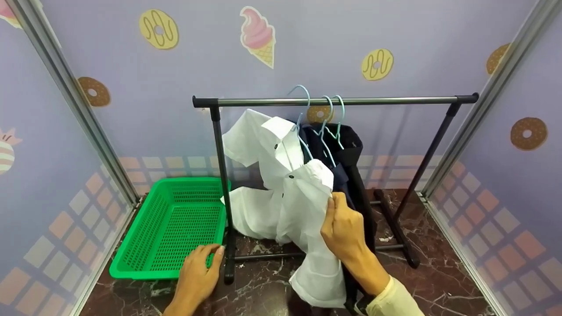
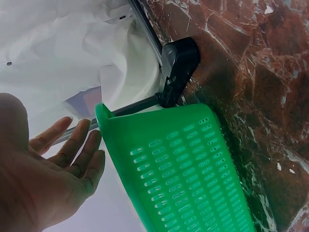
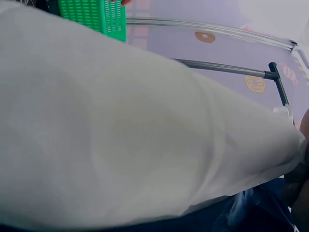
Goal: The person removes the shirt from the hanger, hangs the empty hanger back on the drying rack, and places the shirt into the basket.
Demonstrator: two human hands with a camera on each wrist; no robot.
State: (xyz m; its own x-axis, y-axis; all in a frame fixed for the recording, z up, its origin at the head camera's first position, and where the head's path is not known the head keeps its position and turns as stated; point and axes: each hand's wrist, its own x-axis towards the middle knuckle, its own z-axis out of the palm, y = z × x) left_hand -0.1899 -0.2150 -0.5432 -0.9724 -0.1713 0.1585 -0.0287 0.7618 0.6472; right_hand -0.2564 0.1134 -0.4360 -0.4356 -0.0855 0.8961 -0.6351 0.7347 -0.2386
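A white buttoned shirt [image 1: 303, 215] hangs askew from a light blue hanger [image 1: 308, 97] on the rack. My right hand [image 1: 345, 226] pinches the shirt near its right shoulder. White cloth [image 3: 125, 121] fills most of the right wrist view, with that hand [image 3: 300, 179] partly in sight at the right edge. By the near right corner of the green basket [image 1: 145, 275] is my left hand [image 1: 196, 274], its fingers loosely bent. In the left wrist view this hand [image 2: 53, 169] grips nothing, its fingertips close to the basket's rim [image 2: 104, 126].
Behind the shirt, dark garments [image 1: 354, 158] hang on two more hangers. The rack has a metal top bar [image 1: 395, 101] and black posts; its left post [image 1: 221, 162] stands beside the basket. Patterned walls [image 1: 307, 44] enclose the dark marble-like surface [image 1: 259, 289].
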